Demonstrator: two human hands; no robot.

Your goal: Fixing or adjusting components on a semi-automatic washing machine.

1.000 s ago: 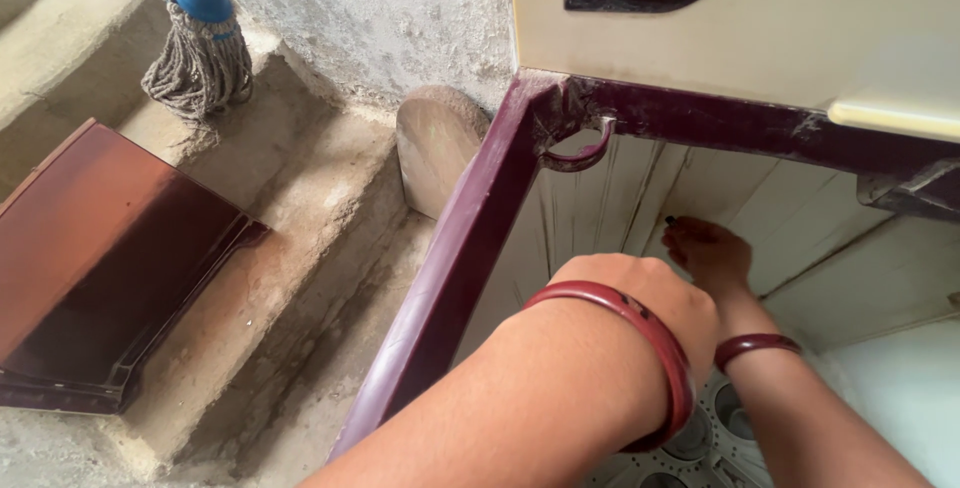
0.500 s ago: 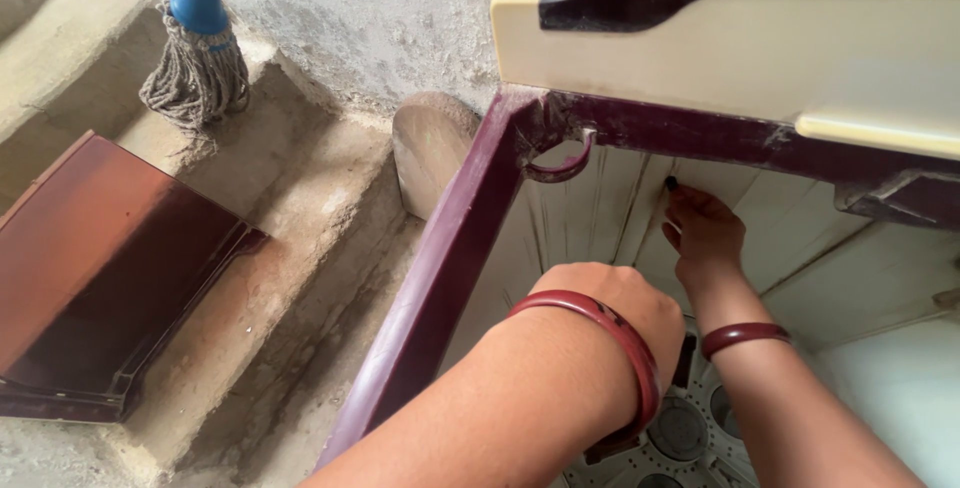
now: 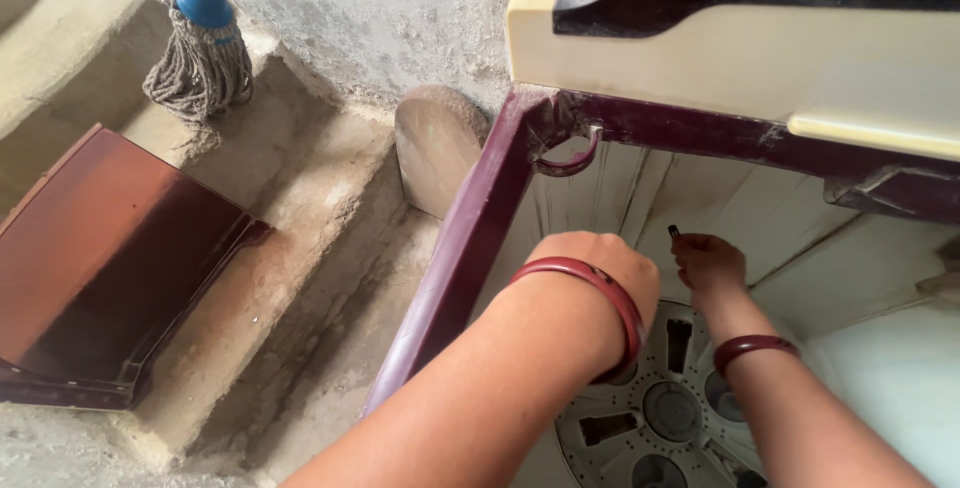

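Since the earlier frames the right hand (image 3: 708, 260) has drawn back a little from the ribbed tub wall (image 3: 700, 188), which suggests the small dark piece (image 3: 673, 232) has just come away from the wall or is not yet seated. The washing machine (image 3: 720, 58) fills the right side, its maroon rim (image 3: 470, 248) open over the pulsator disc (image 3: 670, 413). The left hand (image 3: 600, 268) reaches down inside, its fingers hidden, so I cannot tell their state. The right fingers are pinched together on the piece, just beside the wall.
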